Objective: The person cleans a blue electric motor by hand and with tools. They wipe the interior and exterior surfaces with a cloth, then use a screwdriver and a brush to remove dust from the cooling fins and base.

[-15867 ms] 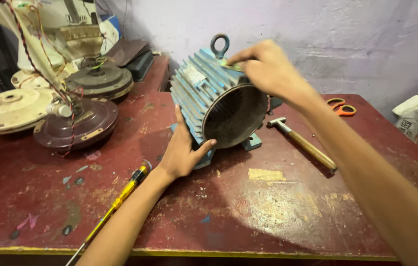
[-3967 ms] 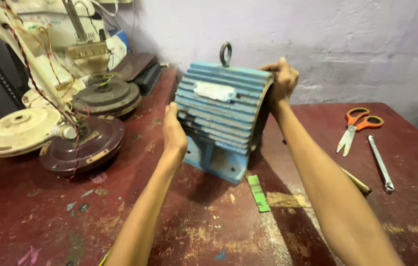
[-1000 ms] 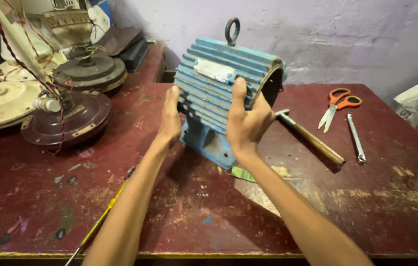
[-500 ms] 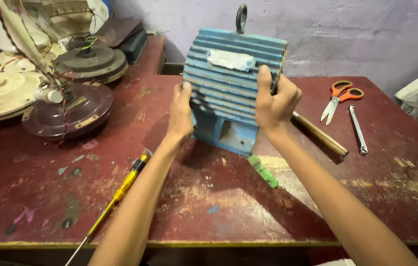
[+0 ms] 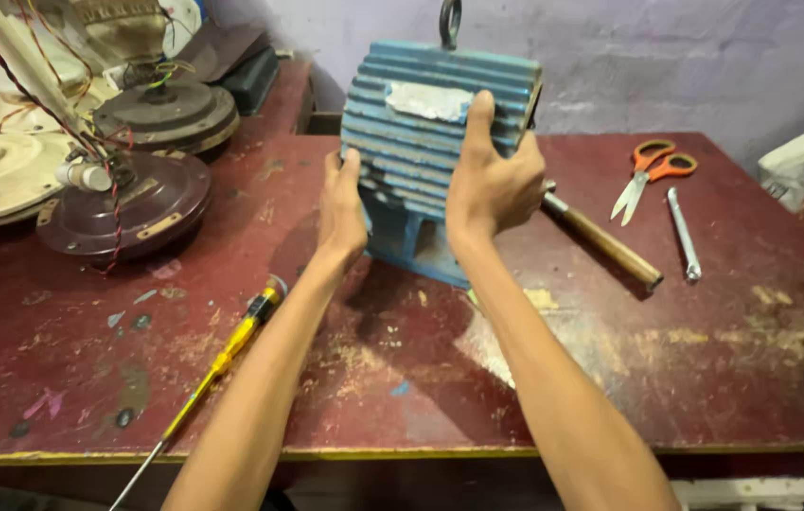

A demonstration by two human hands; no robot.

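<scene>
Both arms extended forward; left hand flat, right hand fingers spread, gripping.

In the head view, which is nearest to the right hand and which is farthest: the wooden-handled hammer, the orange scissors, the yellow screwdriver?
From the right hand:
1. Wooden-handled hammer, just to its right, behind the blue motor housing.
2. Orange scissors, farther right, toward the wall.
3. Yellow screwdriver, across on the left, near the table's front edge.

The motor between my hands is blue, ribbed in even stripes, with a dull grey plate. My table is dark red — scuffed yellowish in patches. Scissors have orange handles; the screwdriver is yellow (black band near the top).
</scene>
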